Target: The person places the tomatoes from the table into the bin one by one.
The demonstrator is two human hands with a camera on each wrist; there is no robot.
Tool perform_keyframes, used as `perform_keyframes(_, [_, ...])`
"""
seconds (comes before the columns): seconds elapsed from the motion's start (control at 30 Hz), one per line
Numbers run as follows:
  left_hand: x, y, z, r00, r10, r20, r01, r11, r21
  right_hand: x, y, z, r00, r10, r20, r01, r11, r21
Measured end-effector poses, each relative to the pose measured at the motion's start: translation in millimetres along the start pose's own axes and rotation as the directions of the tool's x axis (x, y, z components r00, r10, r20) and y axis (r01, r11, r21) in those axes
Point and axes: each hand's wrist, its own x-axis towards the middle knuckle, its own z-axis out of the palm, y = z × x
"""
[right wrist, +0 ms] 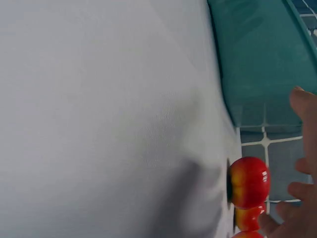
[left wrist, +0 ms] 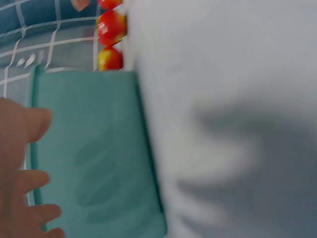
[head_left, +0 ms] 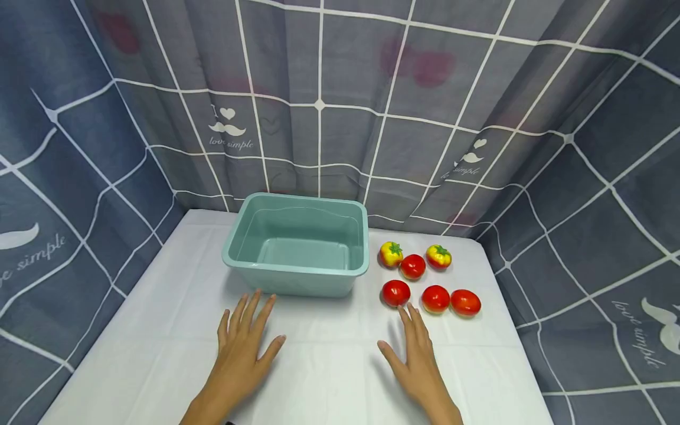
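Nearest, in front of the left part of a pale teal, rectangular plastic bin (head_left: 294, 282), the left hand (head_left: 237, 354) has its fingers spread and nearly straight, holding nothing; its shadow falls on the bin's front wall. To the front right of the bin, the right hand (head_left: 418, 367) is likewise spread and has hold of nothing. Its fingertips come close to a glossy red, rounded tomato-like fruit (head_left: 396, 293) just right of the bin; whether they touch cannot be told. A careless nudge there could set it rolling, since its sides are curved. Two more smooth red fruits (head_left: 435, 299) (head_left: 465, 303) lie further right of the bin, so close together that pushing one might shift the other.

Behind that row, still right of the bin, sit another shiny red fruit (head_left: 412, 267) and two yellow-and-red ones with green leafy tops (head_left: 391, 254) (head_left: 438, 257); a slick skin could slip from a loose pinch. The bin has a rolled rim, rounded corners and sloping walls. Under it, the surface (head_left: 324, 372) wears white, faintly creased cloth, which could ruck up if dragged. Beyond the bin hangs a grey fabric curtain (head_left: 287, 133) with white grid lines.
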Motion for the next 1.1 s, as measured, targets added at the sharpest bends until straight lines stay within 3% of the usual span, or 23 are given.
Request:
perform_keyframes(0.1, [12.1,-3.3,-13.3,0.986,0.008,-0.165,-0.024,0.995,-0.093,16.5,4.6,1.0,0.998,-0.003,-0.055,0.009,0.994,0.112])
perform_keyframes(0.17, [22.1,-7.2,-20.6,0.959,0.013,-0.283,-0.056,0.988,-0.144,29.4,7.5,1.4,0.995,0.000,-0.099,0.016,0.986,0.164])
perform_keyframes(0.23, [33.8,-13.0,-26.4,0.921,0.004,-0.388,-0.087,0.977,-0.196,42.0,10.1,1.5,0.991,0.011,-0.135,0.018,0.978,0.208])
perform_keyframes(0.3, [45.9,-20.3,-30.2,0.894,-0.039,-0.446,-0.089,0.961,-0.262,53.5,12.8,2.1,0.987,0.022,-0.157,0.016,0.971,0.238])
perform_keyframes(0.4, [64.3,-31.9,-34.0,0.879,-0.152,-0.452,-0.042,0.920,-0.391,67.5,16.9,3.8,0.987,0.033,-0.154,0.007,0.967,0.256])
perform_keyframes(0.47, [75.2,-39.3,-35.2,0.887,-0.230,-0.400,0.020,0.886,-0.464,75.2,19.8,5.8,0.989,0.030,-0.143,0.008,0.966,0.258])
perform_keyframes(0.57, [87.1,-48.3,-35.1,0.906,-0.300,-0.297,0.102,0.839,-0.535,82.9,24.0,9.3,0.992,0.030,-0.122,0.002,0.966,0.260])
perform_keyframes(0.67, [92.7,-54.3,-31.8,0.923,-0.320,-0.214,0.142,0.800,-0.583,86.0,28.0,12.6,0.994,0.053,-0.097,-0.025,0.963,0.269])
perform_keyframes(0.77, [95.0,-57.5,-27.5,0.928,-0.323,-0.185,0.143,0.769,-0.623,87.2,31.1,15.4,0.994,0.072,-0.080,-0.046,0.957,0.287])
perform_keyframes(0.9, [96.6,-59.0,-24.2,0.924,-0.329,-0.194,0.129,0.747,-0.652,89.2,33.3,18.3,0.994,0.081,-0.072,-0.055,0.950,0.308])
perform_keyframes(1.1, [97.9,-58.0,-22.9,0.918,-0.336,-0.213,0.118,0.742,-0.660,90.9,36.1,20.5,0.993,0.095,-0.067,-0.070,0.950,0.303])
